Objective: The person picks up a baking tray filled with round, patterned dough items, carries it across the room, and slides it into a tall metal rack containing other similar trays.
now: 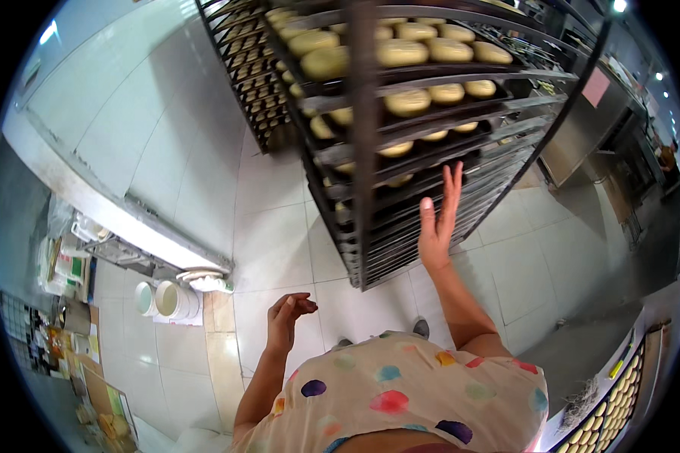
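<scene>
Trays of pale dough rounds (400,53) fill the tall rack (363,151), and the right hand (438,226), fingers straight and together, nears its edge while the left hand (287,313) hangs loosely curled, so a hard shove could jolt dough loose.
</scene>
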`<state>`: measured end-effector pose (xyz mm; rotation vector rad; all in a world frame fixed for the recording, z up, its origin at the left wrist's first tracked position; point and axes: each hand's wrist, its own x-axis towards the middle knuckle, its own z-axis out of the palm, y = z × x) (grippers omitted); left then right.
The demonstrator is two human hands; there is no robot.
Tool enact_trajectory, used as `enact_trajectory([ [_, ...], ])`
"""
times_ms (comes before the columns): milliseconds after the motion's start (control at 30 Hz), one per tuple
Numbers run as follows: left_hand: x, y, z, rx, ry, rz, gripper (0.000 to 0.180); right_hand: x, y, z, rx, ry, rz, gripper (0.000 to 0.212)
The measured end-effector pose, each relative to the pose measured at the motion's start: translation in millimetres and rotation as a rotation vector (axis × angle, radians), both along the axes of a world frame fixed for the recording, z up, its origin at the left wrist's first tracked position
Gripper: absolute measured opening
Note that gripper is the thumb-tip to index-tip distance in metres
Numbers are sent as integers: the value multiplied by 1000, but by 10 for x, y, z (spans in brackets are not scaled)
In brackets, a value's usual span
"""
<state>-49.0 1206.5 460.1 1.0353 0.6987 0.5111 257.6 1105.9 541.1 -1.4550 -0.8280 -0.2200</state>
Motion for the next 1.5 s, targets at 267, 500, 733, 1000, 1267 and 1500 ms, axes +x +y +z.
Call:
enact_trajectory([
  [267,-8,922,-69,20,-34,31,34,-41,387,-476,8,167,-188,50],
  [500,1106,2305,-299,248,1,-139,36,288,546,-674,46,433,-638,76],
  [733,2867,4288,-352,417,9,2,50,512,698,-819,82,317,-875,63],
  [1000,4298,5341,368,291,46,-134,67,622,704,-958,316,356,-927,64],
  [1267,4754,5627,2,100,-200,-288,62,565,804,-860,440,425,-935,68],
  [1500,4695,5591,28,90,-199,-289,75,574,615,-831,635,466,-760,60],
])
